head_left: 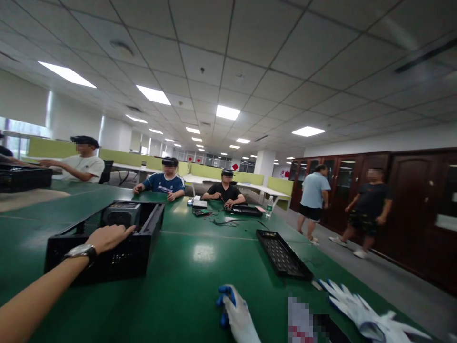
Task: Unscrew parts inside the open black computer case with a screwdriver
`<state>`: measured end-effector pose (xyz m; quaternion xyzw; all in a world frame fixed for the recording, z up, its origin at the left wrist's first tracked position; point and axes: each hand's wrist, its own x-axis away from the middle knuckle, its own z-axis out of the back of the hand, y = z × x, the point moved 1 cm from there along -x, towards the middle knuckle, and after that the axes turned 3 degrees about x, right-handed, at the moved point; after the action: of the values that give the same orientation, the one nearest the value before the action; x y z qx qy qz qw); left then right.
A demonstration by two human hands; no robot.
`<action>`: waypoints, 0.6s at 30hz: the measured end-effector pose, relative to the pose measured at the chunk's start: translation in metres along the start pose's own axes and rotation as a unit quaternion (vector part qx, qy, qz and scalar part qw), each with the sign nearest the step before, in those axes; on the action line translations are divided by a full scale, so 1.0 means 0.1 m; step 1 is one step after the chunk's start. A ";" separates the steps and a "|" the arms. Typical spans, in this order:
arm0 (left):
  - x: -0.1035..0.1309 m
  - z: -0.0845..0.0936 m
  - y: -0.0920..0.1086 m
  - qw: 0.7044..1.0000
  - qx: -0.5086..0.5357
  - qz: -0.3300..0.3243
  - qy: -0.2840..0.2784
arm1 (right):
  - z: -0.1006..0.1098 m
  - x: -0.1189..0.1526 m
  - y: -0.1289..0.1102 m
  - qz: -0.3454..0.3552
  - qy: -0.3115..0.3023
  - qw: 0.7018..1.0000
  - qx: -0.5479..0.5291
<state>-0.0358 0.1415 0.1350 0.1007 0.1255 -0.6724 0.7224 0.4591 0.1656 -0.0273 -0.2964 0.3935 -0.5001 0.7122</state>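
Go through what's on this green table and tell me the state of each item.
Black computer case: open on top, left hand resting on its edge.
Perforated side panel: detached, lying flat.
White gloves: off, lying loose.
Water bottle: upright.
Right hand: not visible.

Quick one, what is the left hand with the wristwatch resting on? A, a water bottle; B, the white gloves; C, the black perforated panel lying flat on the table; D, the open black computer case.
D: the left hand rests on the top edge of the open black computer case, well apart from the flat panel and white gloves.
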 end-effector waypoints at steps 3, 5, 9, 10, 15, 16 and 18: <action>0.24 0.02 0.13 0.997 -0.069 -0.001 -0.032 | 0.06 0.01 -0.11 0.013 -0.049 0.998 -0.029; 0.47 0.12 0.31 0.995 -0.093 0.001 -0.045 | 0.10 0.01 -0.14 0.013 -0.081 0.996 -0.023; 1.21 0.37 0.80 0.993 -0.098 -0.009 -0.059 | 0.18 0.05 -0.17 0.007 -0.161 0.987 0.005; 1.47 0.45 0.95 0.993 -0.094 -0.023 -0.064 | 0.21 0.09 -0.19 0.009 -0.182 0.983 0.013; 2.80 1.06 1.48 0.970 0.125 -0.092 -0.189 | 0.54 0.48 -0.35 0.022 -0.287 0.953 0.091; 2.97 1.21 1.50 0.952 0.186 -0.091 -0.224 | 0.64 0.59 -0.40 0.026 -0.305 0.945 0.116; 3.12 1.47 1.47 0.934 0.227 -0.081 -0.263 | 0.85 0.79 -0.51 0.024 -0.334 0.930 0.153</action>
<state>0.1377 -0.1890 0.1716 0.0707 -0.2174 -0.7416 0.6306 0.5228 0.0767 0.0377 -0.3243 0.0591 -0.4088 0.8510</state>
